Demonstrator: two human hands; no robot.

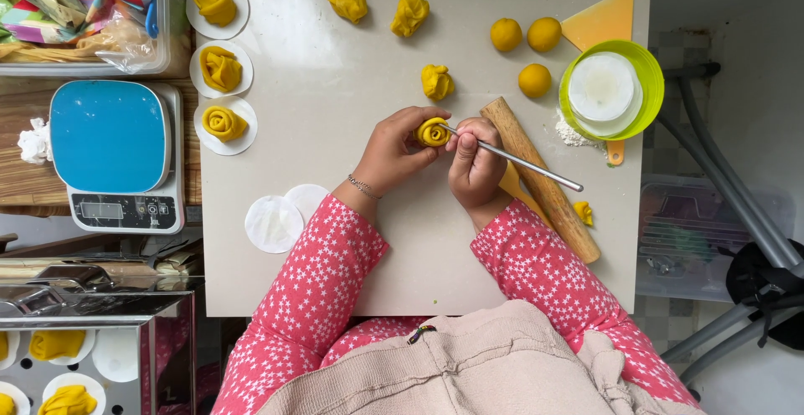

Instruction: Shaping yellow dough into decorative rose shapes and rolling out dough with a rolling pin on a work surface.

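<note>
Dough rose (433, 132), yellow, pinched in fingers of left hand (392, 151) at centre of frame above the tabletop (335, 88), steadied so thin metal rod (512, 157), gripped pencil-like by closed right hand (474, 168), meets its petals; wooden rolling pin (544, 185) just beside.

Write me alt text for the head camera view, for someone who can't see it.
Seen from above, a left hand holds a yellow dough rose while the right hand presses a thin metal rod into it. Around them on the pale table lie more dough pieces, a wooden rolling pin and a green bowl; a blue kitchen scale sits alongside.
</note>
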